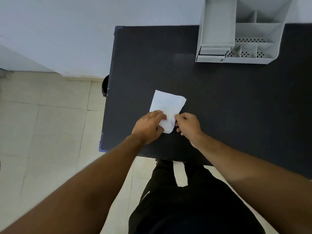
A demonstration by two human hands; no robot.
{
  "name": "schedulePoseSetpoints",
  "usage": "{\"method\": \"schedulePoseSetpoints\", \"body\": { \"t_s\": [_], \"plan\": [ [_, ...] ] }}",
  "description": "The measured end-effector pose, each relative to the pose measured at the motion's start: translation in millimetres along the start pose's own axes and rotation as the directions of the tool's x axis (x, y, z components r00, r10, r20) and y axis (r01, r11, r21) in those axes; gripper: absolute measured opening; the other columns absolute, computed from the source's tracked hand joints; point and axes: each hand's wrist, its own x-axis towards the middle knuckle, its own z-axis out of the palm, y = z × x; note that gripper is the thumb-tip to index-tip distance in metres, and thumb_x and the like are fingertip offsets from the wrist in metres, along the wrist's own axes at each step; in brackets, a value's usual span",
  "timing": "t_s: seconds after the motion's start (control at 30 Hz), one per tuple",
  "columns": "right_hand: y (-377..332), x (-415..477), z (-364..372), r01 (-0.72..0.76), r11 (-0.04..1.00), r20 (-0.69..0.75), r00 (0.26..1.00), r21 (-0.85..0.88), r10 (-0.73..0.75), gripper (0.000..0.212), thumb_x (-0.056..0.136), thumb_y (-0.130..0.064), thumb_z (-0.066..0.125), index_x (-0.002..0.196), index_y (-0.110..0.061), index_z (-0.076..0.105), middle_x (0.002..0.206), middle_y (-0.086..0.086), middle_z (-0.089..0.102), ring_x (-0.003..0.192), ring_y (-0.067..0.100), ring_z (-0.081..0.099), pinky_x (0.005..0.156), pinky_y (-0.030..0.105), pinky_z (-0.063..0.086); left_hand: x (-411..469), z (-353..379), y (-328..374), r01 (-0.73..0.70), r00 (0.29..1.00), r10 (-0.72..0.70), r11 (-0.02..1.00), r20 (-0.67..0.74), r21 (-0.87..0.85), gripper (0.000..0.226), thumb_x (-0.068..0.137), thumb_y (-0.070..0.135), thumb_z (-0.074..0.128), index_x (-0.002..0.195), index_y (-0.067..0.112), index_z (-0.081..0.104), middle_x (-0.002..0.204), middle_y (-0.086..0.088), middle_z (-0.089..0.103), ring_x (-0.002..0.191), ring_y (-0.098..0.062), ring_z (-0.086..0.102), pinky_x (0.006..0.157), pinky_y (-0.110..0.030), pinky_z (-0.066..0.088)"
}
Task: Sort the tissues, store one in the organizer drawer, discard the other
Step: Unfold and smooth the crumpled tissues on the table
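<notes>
A white tissue [167, 103] with faint blue scribbles lies on the black table [236, 107], near its front left part. My left hand [148, 126] grips the tissue's near left edge. My right hand [188, 124] pinches its near right edge. The near end of the tissue looks bunched between the two hands. I cannot tell whether a second tissue lies under it. A grey desk organizer [243, 29] stands at the table's far right, with its small drawers [212, 53] at its front left, apparently closed.
A dark round object [105, 85], partly hidden, stands on the floor by the table's left edge. Pale tiled floor [47, 124] spreads to the left. A white wall runs behind the table. My dark trousers show below the table's front edge.
</notes>
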Motion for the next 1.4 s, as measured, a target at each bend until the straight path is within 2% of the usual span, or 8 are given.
{"method": "schedulePoseSetpoints", "body": {
  "t_s": [0.1, 0.27, 0.47, 0.6, 0.83, 0.97, 1.13, 1.4],
  "plan": [
    [1, -10, -8, 0.193, 0.977, -0.092, 0.975, -0.087, -0.201, 0.015, 0.093, -0.033, 0.059, 0.092, -0.020, 0.065, 0.080, -0.004, 0.067, 0.076, 0.016, 0.067, 0.075, 0.042, 0.060, 17, -26, 8, 0.163, 0.987, -0.161, 0.963, 0.025, -0.215, 0.031, 0.091, 0.025, 0.056, 0.121, 0.027, 0.064, 0.122, 0.005, 0.066, 0.103, -0.019, 0.062, 0.084, -0.035, 0.053],
    [-1, -29, -25, 0.431, 0.849, -0.121, 0.867, -0.307, -0.484, 0.017, 0.089, -0.029, 0.065, 0.105, -0.031, 0.059, 0.094, -0.015, 0.058, 0.075, 0.009, 0.061, 0.073, 0.032, 0.058, 45, -71, 26, 0.319, 0.948, -0.263, 0.771, 0.181, -0.551, 0.026, 0.091, 0.015, 0.047, 0.103, 0.017, 0.071, 0.094, 0.008, 0.067, 0.086, -0.013, 0.061, 0.069, -0.026, 0.046],
    [13, -37, -32, 0.577, 0.639, -0.051, 0.721, -0.509, -0.691, 0.038, 0.081, -0.037, 0.075, 0.113, -0.029, 0.058, 0.107, -0.009, 0.055, 0.096, 0.010, 0.057, 0.074, 0.029, 0.056, 61, -67, 21, 0.557, 0.813, -0.225, 0.573, 0.538, -0.602, 0.034, 0.089, 0.029, 0.050, 0.104, 0.007, 0.071, 0.101, 0.000, 0.076, 0.093, -0.022, 0.072, 0.081, -0.037, 0.055],
    [23, -34, -21, 0.507, 0.589, -0.066, 0.720, -0.629, -0.691, 0.045, 0.079, -0.040, 0.078, 0.117, -0.026, 0.058, 0.111, 0.001, 0.059, 0.098, 0.020, 0.058, 0.077, 0.036, 0.056, 66, -55, 20, 0.490, 0.834, -0.216, 0.711, 0.507, -0.504, 0.030, 0.095, 0.029, 0.048, 0.110, 0.016, 0.072, 0.111, 0.000, 0.073, 0.101, -0.020, 0.070, 0.087, -0.036, 0.056],
    [24, -13, -12, 0.343, 0.540, 0.075, 0.886, -0.768, -0.457, 0.069, 0.089, -0.047, 0.067, 0.148, -0.026, 0.037, 0.144, 0.008, 0.048, 0.128, 0.028, 0.049, 0.095, 0.041, 0.053, 52, -30, 10, 0.278, 0.958, -0.285, 0.922, 0.013, -0.270, 0.051, 0.093, 0.008, 0.041, 0.141, 0.023, 0.047, 0.139, -0.003, 0.053, 0.126, -0.024, 0.048, 0.100, -0.044, 0.050],
    [14, -3, -16, 0.316, 0.498, 0.048, 0.877, -0.807, -0.479, 0.055, 0.095, -0.042, 0.060, 0.145, -0.025, 0.043, 0.136, 0.007, 0.054, 0.119, 0.026, 0.053, 0.092, 0.038, 0.053, 31, -8, 10, 0.150, 0.987, -0.146, 0.987, 0.072, -0.056, 0.062, 0.094, 0.027, 0.056, 0.152, 0.016, 0.034, 0.155, -0.003, 0.038, 0.142, -0.024, 0.033, 0.109, -0.046, 0.041],
    [7, 9, -21, 0.347, 0.488, 0.082, 0.871, -0.801, -0.485, 0.052, 0.094, -0.040, 0.064, 0.142, -0.025, 0.053, 0.135, 0.004, 0.054, 0.121, 0.023, 0.052, 0.096, 0.036, 0.051, 24, 12, 25, 0.140, 0.977, -0.156, 0.984, 0.145, 0.112, 0.088, 0.099, 0.052, 0.048, 0.159, 0.008, 0.000, 0.169, -0.005, -0.008, 0.155, -0.025, -0.009, 0.120, -0.052, 0.021],
    [-3, 17, -17, 0.313, 0.442, 0.072, 0.874, -0.841, -0.481, 0.034, 0.097, -0.037, 0.058, 0.129, -0.025, 0.060, 0.119, 0.003, 0.064, 0.100, 0.023, 0.066, 0.078, 0.036, 0.057, 24, 32, 35, 0.209, 0.962, -0.223, 0.972, 0.155, 0.103, 0.112, 0.091, 0.062, 0.058, 0.158, 0.006, -0.011, 0.168, -0.007, -0.016, 0.154, -0.025, -0.014, 0.119, -0.051, 0.024]
  ]
}}
